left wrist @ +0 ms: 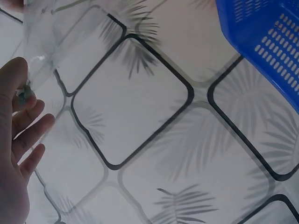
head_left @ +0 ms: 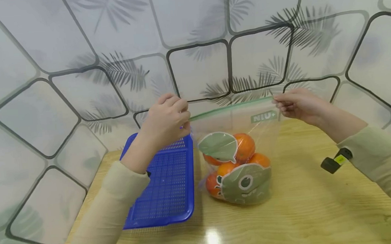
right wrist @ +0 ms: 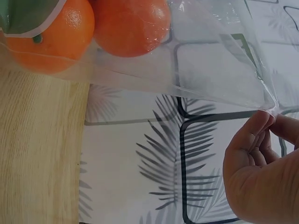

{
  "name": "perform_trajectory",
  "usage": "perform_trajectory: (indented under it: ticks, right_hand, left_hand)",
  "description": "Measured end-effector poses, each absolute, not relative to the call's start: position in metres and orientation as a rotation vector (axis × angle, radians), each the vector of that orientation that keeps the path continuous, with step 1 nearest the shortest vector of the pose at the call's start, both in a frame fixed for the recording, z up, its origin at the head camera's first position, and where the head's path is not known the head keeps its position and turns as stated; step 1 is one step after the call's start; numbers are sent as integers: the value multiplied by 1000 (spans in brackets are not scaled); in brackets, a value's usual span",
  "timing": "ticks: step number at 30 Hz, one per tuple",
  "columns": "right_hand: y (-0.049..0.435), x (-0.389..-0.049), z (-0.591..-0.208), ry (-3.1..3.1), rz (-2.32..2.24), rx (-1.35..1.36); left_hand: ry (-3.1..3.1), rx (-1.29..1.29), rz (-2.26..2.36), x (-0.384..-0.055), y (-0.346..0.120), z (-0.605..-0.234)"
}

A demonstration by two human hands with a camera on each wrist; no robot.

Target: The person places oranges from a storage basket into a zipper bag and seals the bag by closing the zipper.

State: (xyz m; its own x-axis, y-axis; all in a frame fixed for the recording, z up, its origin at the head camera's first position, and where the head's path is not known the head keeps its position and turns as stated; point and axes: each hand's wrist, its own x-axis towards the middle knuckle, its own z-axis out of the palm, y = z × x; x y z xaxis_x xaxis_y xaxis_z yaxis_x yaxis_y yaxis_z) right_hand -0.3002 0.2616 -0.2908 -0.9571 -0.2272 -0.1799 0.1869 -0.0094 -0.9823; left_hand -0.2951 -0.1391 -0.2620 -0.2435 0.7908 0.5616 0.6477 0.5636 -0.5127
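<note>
A clear zip bag (head_left: 230,123) with a green top strip and green cartoon print stands upright on the table, several oranges (head_left: 245,147) inside it. Its top left corner is pinched between the thumb and forefinger of my left hand (head_left: 167,118); the left wrist view shows that hand (left wrist: 18,126) with the other fingers loosely bent. At the opposite top corner, my right hand (head_left: 299,106) pinches the bag's edge. In the right wrist view, thumb and fingertips of the right hand (right wrist: 261,163) meet on the film, and two oranges (right wrist: 131,28) show through the plastic.
A blue plastic basket (head_left: 166,185) with a perforated bottom lies left of the bag, partly behind my left forearm. The wooden table (head_left: 312,204) ends at a patterned wall (head_left: 198,72) close behind. A small black device (head_left: 336,160) is at my right cuff.
</note>
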Motion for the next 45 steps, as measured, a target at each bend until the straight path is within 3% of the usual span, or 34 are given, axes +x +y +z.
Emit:
perform_trajectory:
  ticks: [14, 26, 45]
  right_hand:
    - [258, -304, -292, 1990, -2053, -89]
    - [257, -307, -330, 2177, -1816, -403]
    - [243, -318, -366, 2259, -1822, -347]
  left_hand:
    - [-1957, -1142, 163, -299, -158, -268]
    - [-1979, -1110, 50, -302, -156, -278]
    - [-2533, -1013, -460, -311, -144, -307]
